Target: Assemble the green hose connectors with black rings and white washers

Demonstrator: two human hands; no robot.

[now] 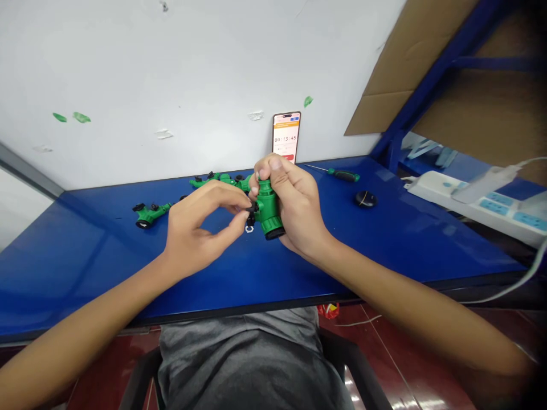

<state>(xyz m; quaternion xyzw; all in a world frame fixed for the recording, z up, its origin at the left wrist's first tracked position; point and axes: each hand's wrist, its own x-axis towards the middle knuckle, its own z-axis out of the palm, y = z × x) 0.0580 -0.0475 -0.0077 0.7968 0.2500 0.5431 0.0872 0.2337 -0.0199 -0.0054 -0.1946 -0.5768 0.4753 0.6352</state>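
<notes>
Green plastic hose connector (pixel 268 209), long axis nearly upright, clamped in right-hand fingers (pixel 273 168), its near side just beside left-hand fingers (pixel 239 196), pinched together on small black fitting (pixel 251 212).

Small black part (pixel 250 219) partly behind fingers (pixel 241 196)

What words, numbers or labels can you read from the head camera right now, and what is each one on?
"00:13:45" on the phone standing behind the hands.
The smaller lines on the phone's screen are too small to read.
Any marks on the green plastic fitting or the power strip are too small or blurred to read.
</notes>
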